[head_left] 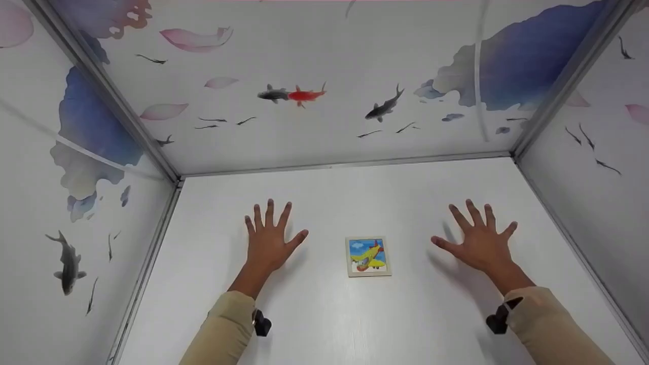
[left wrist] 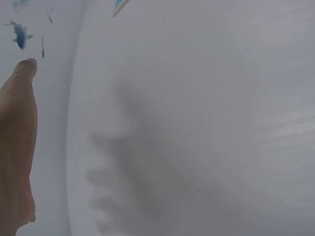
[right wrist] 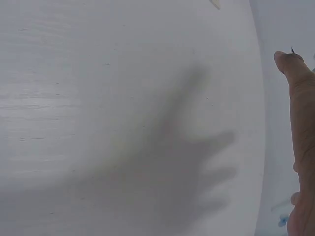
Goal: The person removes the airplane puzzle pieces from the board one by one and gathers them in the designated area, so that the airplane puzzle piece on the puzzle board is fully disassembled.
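A small square picture puzzle (head_left: 368,257) in a pale frame, showing a yellow airplane on blue sky, lies flat on the white table. To its left my left hand (head_left: 268,243) is held above the table, fingers spread and holding nothing. My right hand (head_left: 481,243) hovers on the other side, palm down, its fingers spread too. Neither hand touches the puzzle. In the left wrist view only a corner of the puzzle (left wrist: 119,7) shows at the top, beside the left thumb (left wrist: 22,98). The right wrist view has a sliver of its frame (right wrist: 215,4) and the right thumb (right wrist: 298,78).
White panels painted with fish, petals and blue patches enclose the table (head_left: 355,319) at the back (head_left: 314,132), left (head_left: 30,203) and right (head_left: 598,203). Grey metal strips run along the table's edges. A small black device (head_left: 261,323) sits at each wrist. Shadows of both hands fall on the tabletop.
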Demonstrator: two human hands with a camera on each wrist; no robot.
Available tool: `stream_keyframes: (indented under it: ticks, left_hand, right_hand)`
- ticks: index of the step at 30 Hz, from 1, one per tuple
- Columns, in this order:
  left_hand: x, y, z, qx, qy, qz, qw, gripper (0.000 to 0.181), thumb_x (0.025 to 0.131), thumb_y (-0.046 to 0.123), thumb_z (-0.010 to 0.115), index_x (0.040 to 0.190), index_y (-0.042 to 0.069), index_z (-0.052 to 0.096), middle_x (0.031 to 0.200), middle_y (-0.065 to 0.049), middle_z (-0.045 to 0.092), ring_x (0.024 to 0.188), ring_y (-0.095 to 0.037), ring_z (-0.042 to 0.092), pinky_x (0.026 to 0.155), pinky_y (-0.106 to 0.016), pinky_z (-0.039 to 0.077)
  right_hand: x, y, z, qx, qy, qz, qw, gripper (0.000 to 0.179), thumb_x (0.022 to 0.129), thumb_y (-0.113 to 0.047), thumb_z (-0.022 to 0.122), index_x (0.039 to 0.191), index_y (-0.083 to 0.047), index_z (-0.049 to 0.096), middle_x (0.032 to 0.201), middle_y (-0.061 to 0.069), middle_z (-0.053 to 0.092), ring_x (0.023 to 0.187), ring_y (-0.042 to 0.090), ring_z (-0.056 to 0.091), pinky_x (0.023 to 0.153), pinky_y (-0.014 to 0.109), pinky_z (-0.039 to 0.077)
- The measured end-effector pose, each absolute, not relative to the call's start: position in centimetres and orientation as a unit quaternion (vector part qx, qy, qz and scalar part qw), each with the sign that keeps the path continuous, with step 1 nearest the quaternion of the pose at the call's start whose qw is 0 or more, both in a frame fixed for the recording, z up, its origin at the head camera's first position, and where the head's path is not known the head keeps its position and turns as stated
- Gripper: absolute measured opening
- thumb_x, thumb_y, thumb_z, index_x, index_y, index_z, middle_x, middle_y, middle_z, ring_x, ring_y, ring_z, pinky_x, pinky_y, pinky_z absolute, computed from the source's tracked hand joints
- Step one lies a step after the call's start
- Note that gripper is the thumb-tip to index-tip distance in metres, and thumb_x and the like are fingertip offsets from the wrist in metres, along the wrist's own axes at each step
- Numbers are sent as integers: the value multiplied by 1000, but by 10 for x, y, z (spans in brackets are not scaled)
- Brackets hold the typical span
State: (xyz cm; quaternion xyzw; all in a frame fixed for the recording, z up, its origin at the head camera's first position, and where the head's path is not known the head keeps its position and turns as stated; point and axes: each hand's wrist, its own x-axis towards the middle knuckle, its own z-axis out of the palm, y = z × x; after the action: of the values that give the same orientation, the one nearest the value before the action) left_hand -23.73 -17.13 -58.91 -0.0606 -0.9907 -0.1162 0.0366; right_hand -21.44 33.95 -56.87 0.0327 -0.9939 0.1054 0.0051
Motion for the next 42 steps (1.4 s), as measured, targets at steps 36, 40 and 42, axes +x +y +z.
stream_keyframes:
  ticks: [36, 40, 42]
  left_hand:
    - [-211, -67, -629, -219, -964, -117, -94, 97, 103, 84, 40, 177, 23, 31, 185, -8, 27, 174, -33, 17, 138, -68, 12]
    - [-212, -66, -630, -215, -965, -119, -96, 97, 103, 85, 40, 177, 23, 29, 186, -7, 24, 174, -32, 18, 139, -67, 13]
    - [-212, -66, -631, -215, -965, -115, -94, 97, 103, 84, 41, 177, 23, 29, 186, -8, 23, 174, -32, 18, 139, -68, 13]
  right_hand:
    - [-222, 246, -593, 108, -987, 120, -7, 86, 102, -68, 65, 158, -4, 56, 159, 23, 56, 150, 48, 50, 121, 93, 11]
    - [-222, 237, -594, 117, -986, 123, -1, 83, 102, -66, 66, 155, -4, 59, 156, 22, 59, 148, 46, 52, 121, 93, 13]
    - [-222, 232, -595, 122, -985, 122, -1, 82, 101, -66, 66, 155, -4, 60, 156, 21, 59, 148, 45, 52, 122, 92, 14]
